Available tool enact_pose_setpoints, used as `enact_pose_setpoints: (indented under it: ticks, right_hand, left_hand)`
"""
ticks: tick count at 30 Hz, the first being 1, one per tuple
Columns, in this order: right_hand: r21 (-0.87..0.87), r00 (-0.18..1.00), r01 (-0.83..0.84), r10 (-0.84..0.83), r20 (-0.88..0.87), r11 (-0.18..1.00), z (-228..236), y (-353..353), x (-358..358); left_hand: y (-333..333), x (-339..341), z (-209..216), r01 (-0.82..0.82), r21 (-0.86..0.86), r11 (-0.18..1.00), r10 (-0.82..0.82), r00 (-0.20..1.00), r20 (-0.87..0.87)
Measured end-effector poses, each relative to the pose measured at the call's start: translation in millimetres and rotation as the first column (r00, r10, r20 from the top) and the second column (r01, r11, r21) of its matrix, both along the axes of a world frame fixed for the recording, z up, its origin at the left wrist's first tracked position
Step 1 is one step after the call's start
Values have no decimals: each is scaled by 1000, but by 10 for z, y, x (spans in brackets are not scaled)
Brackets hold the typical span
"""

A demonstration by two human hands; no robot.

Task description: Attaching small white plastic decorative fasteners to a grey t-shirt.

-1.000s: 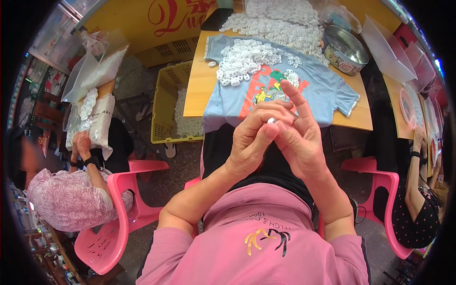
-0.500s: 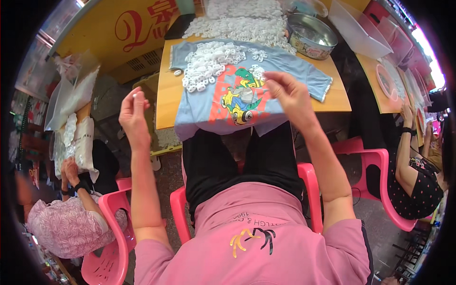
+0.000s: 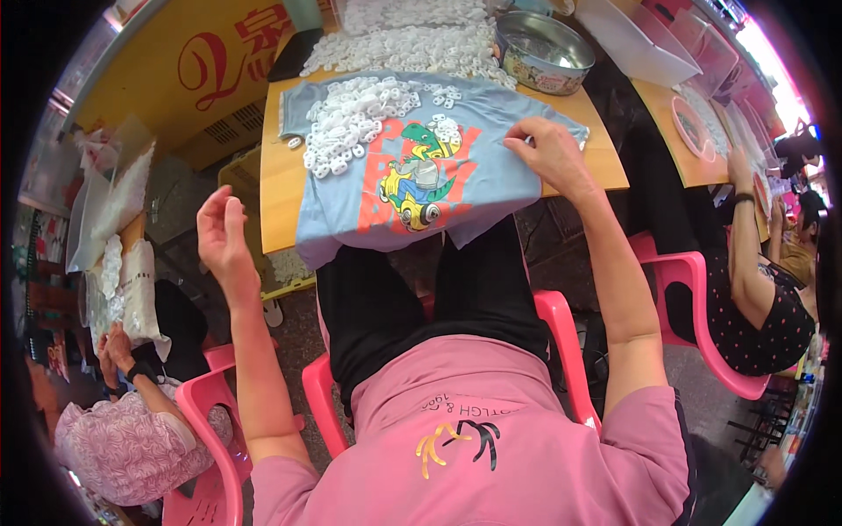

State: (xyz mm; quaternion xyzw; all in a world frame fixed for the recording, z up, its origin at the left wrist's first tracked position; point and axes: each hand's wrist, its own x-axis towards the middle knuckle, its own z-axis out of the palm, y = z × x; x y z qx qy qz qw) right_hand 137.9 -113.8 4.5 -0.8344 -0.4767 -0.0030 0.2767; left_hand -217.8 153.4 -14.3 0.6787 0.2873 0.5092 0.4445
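The wooden table [image 3: 596,168] stood before you, the blue T-shirt [image 3: 338,203] spread on it. The heap of white pieces [image 3: 351,123] lay on the shirt's upper left. Your left hand [image 3: 226,237] hung beside the table, fingers bent; your right hand [image 3: 554,158] was above the shirt, thumb near forefinger. I couldn't tell whether either pinched anything.

Having met at the near edge of the shirt [image 3: 502,182] a second ago, the hands are now standing well apart. The left hand [image 3: 226,238] is hanging beyond the table [image 3: 279,197], off its left edge; the right hand [image 3: 554,156] is drawing farther right of the small cluster [image 3: 446,128] of white pieces. The print [image 3: 424,175] is now showing uncovered.
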Motion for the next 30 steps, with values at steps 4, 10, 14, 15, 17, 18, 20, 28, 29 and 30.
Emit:
enact_pose_setpoints:
  ticks: [4, 10, 14, 15, 17, 18, 20, 28, 29, 30]
  right_hand:
    - [-61, 999, 16, -13, 53, 998, 28, 101, -121]
    - [-124, 973, 40, -11, 232, 991, -18, 139, -102]
    - [-107, 952, -5, 38, 305, 994, -51, 151, -109]
    - [-105, 947, -22, 54, 318, 994, -57, 156, -104]
    - [-84, 945, -36, 62, 321, 996, -82, 154, -76]
    - [-69, 943, -61, 80, 324, 996, -85, 155, -67]
    - [-45, 962, -88, 96, 257, 995, -70, 147, -37]
    - [190, 977, -136, 101, 186, 972, -178, 75, 122]
    - [248, 977, -143, 97, 188, 958, -163, 57, 127]
    - [305, 977, -150, 95, 189, 940, -140, 44, 120]
  left_hand:
    - [-522, 192, 965, 884, 450, 126, -985, 57, 164]
    - [-1481, -77, 2017, 752, 441, -490, -846, -532, -31]
    - [-1705, -10, 2028, 694, 440, -571, -799, -592, -103]
    - [-1712, -15, 2002, 690, 437, -578, -794, -598, -107]
    - [-1716, -16, 1942, 683, 351, -640, -768, -589, -252]
    - [-1718, -10, 1930, 681, 349, -644, -764, -593, -254]
    - [-1721, 3, 1920, 653, 412, -635, -769, -586, -257]
    - [-1749, 86, 1873, 736, 414, -536, -836, -532, -137]
    - [-1780, 92, 1835, 751, 401, -524, -843, -523, -123]
    - [-1812, 92, 1796, 751, 400, -525, -843, -523, -124]
